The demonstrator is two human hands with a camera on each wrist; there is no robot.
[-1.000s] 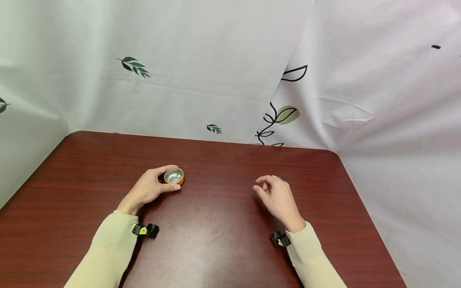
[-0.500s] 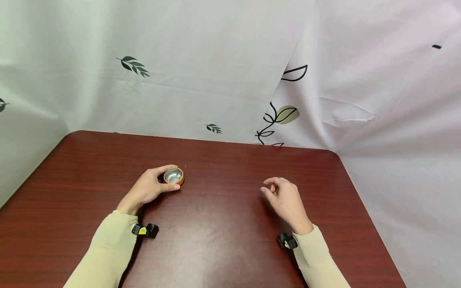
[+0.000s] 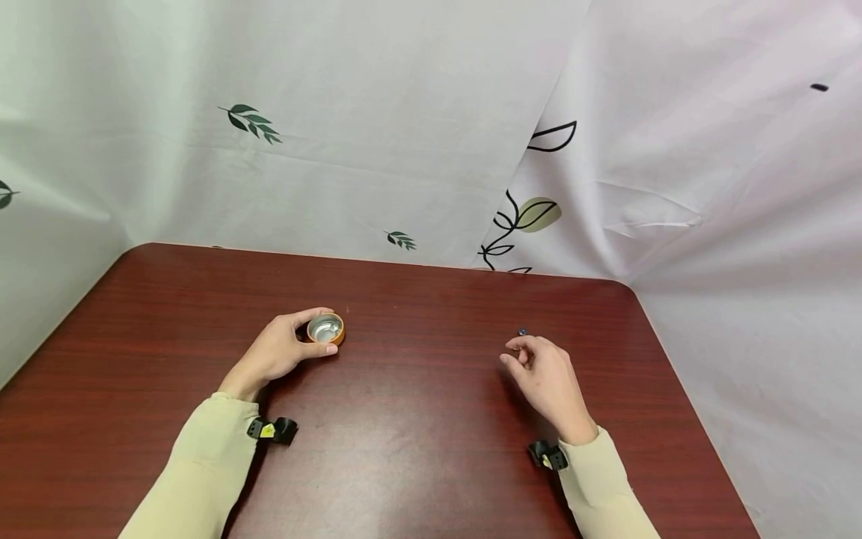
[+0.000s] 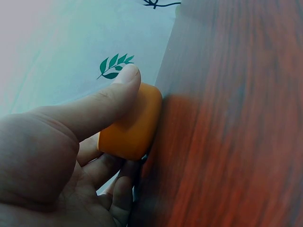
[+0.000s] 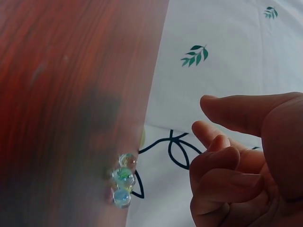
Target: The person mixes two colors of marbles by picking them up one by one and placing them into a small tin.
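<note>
Tin (image 3: 326,330), small orange one, sat hollow side up on the surface (image 3: 404,434), left hand (image 3: 274,350) gripping its sides between thumb and fingers. Way off to the tin's right, the right hand (image 3: 548,378) had loosely curled fingers, seemingly holding nothing, near some glassy balls (image 5: 124,180).

The tin (image 3: 326,329), orange outside and bare silvery metal inside, stands upright on the table (image 3: 404,457), mouth up, at 10 o'clock from its middle. The left hand (image 3: 283,348) grips it, thumb at its 6 o'clock, fingertip at its 12. At 3 o'clock from it, well apart, lie round, see-through beads (image 5: 124,180), clustered, tinted green and blue, just beyond the right hand (image 3: 548,378) at its 11 o'clock.
</note>
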